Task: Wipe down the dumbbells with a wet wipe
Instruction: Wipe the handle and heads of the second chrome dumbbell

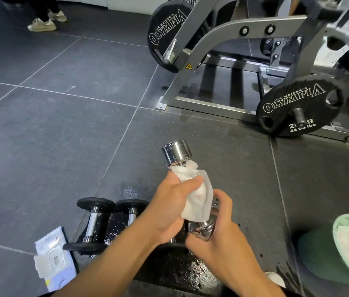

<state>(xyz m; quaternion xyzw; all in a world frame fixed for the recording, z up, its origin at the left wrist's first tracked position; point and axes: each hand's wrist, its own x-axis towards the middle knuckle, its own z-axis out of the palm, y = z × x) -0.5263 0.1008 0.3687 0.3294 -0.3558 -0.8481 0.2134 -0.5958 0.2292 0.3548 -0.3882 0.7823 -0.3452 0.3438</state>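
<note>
above the dark tiled floor (62,125), just in front of the person, a chrome dumbbell (176,150) is held tilted, far end up. the left hand (169,202) has its grip closed round the handle, with a white wet wipe (197,202) wrapped between palm and metal. the right hand (222,234) clasps the near head to steady it. wiping of this dumbbell looks under way, at the handle. next, the wipe probably needs to slide up onto the far head while the right hand turns the bar. black dumbbells (93,221) lie on the floor just to the left, likely waiting their turn. open floor spreads left. a machine frame (207,103) and weight plate (297,108) hem in the far right, and a green bowl (340,239) sits near the right.
</note>
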